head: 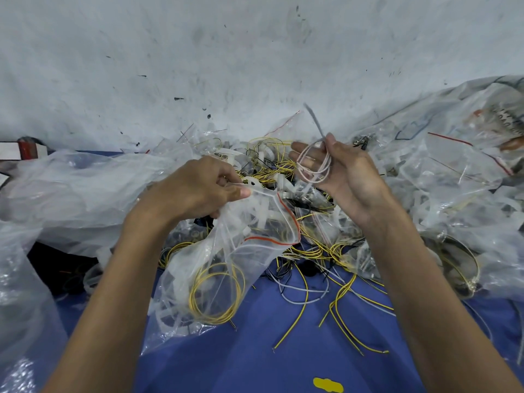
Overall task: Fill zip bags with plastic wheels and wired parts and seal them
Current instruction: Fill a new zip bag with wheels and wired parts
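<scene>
Fingers (224, 181) of the left hand (195, 191) pinch the open mouth of a zip bag (226, 251) holding a yellow wire coil (218, 295), while the right hand (348, 171) grips a coiled white wire (314, 165) nearby, above a blue worktop (255, 361) strewn with loose yellow wires (340, 302).
</scene>
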`<state>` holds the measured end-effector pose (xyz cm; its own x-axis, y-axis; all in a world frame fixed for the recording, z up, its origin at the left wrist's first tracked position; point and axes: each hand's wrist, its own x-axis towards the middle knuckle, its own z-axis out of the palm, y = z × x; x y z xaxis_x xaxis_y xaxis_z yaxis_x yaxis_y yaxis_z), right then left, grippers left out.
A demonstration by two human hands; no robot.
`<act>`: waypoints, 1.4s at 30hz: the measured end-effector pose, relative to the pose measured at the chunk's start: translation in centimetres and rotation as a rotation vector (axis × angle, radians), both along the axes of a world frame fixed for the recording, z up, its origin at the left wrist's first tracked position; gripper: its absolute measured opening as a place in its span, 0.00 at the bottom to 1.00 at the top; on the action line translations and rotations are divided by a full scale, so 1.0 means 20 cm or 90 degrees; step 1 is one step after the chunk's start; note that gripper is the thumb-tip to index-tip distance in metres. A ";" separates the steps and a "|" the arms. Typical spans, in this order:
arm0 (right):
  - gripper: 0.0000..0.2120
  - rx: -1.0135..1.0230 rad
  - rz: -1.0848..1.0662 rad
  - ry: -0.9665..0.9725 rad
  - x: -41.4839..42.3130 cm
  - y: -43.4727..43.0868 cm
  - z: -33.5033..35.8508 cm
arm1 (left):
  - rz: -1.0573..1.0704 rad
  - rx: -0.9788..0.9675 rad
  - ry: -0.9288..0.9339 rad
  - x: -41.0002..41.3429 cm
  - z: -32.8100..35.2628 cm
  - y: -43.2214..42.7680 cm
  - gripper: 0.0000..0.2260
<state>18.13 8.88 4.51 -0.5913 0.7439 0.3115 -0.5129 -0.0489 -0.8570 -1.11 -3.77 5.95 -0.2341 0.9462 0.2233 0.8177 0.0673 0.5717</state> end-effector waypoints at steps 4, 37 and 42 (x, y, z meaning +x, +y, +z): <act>0.09 -0.057 0.124 0.076 0.01 -0.05 0.02 | 0.000 0.002 -0.001 0.00 -0.01 0.00 0.06; 0.05 0.230 0.102 -0.054 0.02 -0.15 0.05 | -0.016 0.042 -0.042 0.04 0.09 -0.11 0.03; 0.10 0.279 0.104 -0.061 0.01 -0.17 0.04 | -0.018 0.037 -0.036 0.05 0.10 -0.11 0.03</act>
